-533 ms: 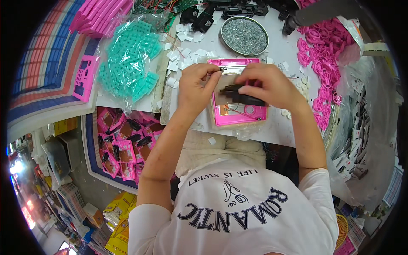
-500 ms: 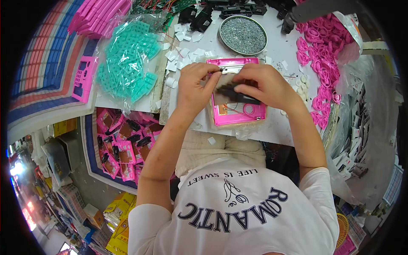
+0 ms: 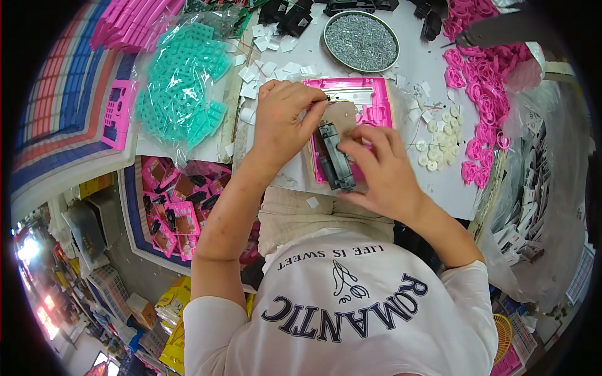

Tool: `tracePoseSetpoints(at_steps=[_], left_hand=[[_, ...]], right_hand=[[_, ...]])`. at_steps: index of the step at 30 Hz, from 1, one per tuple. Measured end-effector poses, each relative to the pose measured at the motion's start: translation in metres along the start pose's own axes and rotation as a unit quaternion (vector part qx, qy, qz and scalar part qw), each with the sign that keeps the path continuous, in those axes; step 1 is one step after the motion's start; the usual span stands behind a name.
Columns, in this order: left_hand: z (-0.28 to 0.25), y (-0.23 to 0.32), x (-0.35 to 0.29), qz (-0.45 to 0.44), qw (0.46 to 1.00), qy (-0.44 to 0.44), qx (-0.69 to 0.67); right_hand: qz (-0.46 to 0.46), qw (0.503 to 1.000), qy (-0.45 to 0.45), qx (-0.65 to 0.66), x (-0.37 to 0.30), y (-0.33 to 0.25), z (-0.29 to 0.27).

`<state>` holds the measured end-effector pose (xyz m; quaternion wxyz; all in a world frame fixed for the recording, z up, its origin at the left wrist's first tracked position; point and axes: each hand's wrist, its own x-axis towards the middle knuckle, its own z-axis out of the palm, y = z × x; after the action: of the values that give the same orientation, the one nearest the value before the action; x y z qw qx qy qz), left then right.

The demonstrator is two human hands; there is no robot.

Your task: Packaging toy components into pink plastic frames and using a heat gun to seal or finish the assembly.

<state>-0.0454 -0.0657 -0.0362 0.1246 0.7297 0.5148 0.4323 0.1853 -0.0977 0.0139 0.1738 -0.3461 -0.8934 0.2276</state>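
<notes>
In front of me lies a pink plastic housing with a brown board and silver strips inside. My right hand grips a long black plastic part by its right side, fingers near its upper half and thumb at its lower end. This part lies slanted over the housing's lower left and hides what is beneath. At the housing's upper left, my left hand is closed in a pinch. Something small and dark shows at its fingertips, too small to name.
Beyond the housing stands a round tin of small grey metal pieces. Teal keypads in a clear bag lie left; white discs and pink rings lie right. A dark tool juts in at upper right. Pink housings fill a bin below left.
The black part has turned from lying crosswise to pointing toward me, and my right hand has moved nearer with it. My left hand stays pinched at the housing's upper left.
</notes>
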Motion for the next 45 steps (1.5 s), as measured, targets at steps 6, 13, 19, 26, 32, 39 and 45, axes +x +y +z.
tracePoseSetpoints(at_steps=[6, 13, 19, 26, 32, 39, 45], left_hand=[[-0.005, -0.004, 0.001, -0.036, 0.998, -0.009, -0.042], [-0.006, -0.007, 0.004, -0.024, 0.997, -0.039, -0.061], [-0.017, -0.008, 0.022, 0.035, 0.986, -0.143, -0.073], [-0.032, 0.003, 0.047, 0.118, 0.959, -0.257, -0.012], [-0.032, 0.008, 0.061, 0.153, 0.935, -0.317, 0.041], [-0.032, 0.007, 0.065, 0.176, 0.926, -0.33, 0.049], [-0.032, 0.016, 0.067, 0.187, 0.917, -0.344, 0.08]], right_hand=[[0.129, 0.949, -0.006, 0.288, 0.006, 0.012, -0.007], [0.234, 0.972, -0.028, -0.014, 0.03, 0.045, -0.04], [-0.053, 0.997, 0.059, 0.007, 0.041, 0.06, -0.02], [-0.089, 0.994, 0.023, -0.065, 0.047, 0.057, -0.024], [-0.09, 0.994, 0.01, -0.069, 0.052, 0.054, -0.03], [-0.103, 0.993, 0.006, -0.052, 0.054, 0.057, -0.03], [-0.11, 0.991, 0.001, -0.07, 0.056, 0.056, -0.031]])
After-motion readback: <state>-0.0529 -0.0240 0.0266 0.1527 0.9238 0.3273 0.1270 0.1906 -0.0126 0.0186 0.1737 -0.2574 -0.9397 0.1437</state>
